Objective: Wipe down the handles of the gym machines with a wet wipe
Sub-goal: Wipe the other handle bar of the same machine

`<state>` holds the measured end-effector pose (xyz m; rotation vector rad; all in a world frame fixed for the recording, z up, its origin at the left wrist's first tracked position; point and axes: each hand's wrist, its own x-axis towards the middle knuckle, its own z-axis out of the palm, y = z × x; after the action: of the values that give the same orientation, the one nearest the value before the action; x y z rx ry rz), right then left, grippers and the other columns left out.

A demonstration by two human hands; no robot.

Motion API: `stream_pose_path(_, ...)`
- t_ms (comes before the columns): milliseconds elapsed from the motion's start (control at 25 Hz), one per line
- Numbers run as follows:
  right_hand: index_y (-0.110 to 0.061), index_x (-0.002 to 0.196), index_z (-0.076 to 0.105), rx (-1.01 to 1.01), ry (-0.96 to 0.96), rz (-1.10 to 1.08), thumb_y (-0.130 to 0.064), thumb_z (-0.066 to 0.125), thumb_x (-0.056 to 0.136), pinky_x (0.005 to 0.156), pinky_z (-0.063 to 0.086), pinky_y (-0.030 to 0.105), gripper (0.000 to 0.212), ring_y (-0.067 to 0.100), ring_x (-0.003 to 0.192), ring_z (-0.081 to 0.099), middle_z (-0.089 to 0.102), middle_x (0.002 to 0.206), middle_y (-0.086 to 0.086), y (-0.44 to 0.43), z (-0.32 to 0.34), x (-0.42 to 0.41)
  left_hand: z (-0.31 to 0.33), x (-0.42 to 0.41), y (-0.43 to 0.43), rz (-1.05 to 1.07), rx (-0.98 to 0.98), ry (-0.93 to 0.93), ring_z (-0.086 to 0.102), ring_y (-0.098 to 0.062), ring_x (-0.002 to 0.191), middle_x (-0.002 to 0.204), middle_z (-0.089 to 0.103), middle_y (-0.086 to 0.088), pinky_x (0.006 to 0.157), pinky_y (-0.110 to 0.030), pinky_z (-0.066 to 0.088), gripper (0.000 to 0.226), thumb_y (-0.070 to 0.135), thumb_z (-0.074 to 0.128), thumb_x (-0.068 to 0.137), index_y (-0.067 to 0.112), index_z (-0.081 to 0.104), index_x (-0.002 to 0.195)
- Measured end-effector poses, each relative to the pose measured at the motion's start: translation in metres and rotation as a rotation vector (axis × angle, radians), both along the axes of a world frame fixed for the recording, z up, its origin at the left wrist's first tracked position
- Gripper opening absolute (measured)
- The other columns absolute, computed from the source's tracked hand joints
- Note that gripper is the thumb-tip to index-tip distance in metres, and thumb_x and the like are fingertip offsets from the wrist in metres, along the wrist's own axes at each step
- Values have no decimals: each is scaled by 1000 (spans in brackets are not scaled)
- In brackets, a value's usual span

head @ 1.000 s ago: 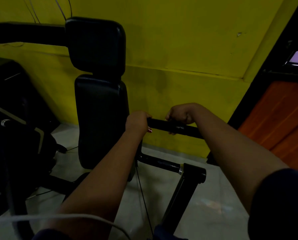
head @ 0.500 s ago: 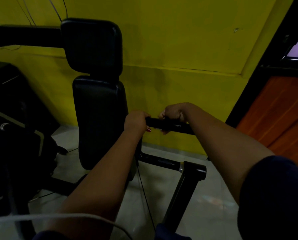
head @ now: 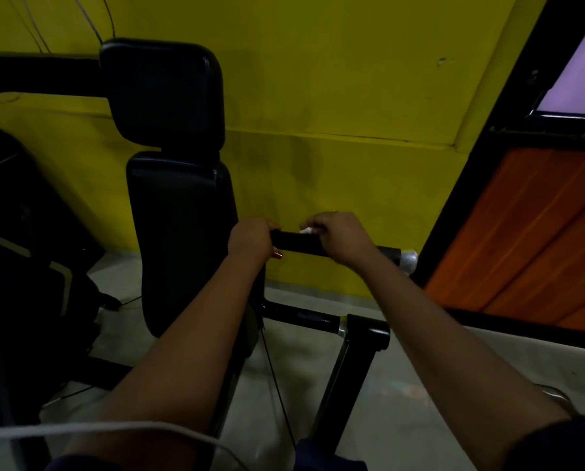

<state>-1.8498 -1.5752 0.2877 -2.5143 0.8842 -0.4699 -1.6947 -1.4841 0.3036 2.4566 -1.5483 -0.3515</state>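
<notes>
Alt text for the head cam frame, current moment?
Two bare hands work a black horizontal machine handle: the left hand grips its inner end while the right hand holds a white wet wipe against the grip. A black padded backrest stands to the left, against a yellow wall.

Only a small corner of the white wet wipe [head: 306, 230] shows; the right hand [head: 342, 237] hides the rest. The left hand [head: 250, 240] covers the inner end of the black cylindrical handle [head: 296, 242]. The dark bulky machine [head: 23, 253] at left is cut off by the edge and too dim to make out.
</notes>
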Motion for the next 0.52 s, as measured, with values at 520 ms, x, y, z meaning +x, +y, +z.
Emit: stream_pose_path(520, 7, 128, 56, -784, -183, -25, 4, 48, 90, 90, 49, 42, 39, 36, 97, 59, 62, 113, 22, 35, -66, -25, 8, -26, -12, -151, 106, -56, 57, -25, 114, 122, 63, -4, 82, -30, 43, 37, 30, 72, 85, 25, 64, 121)
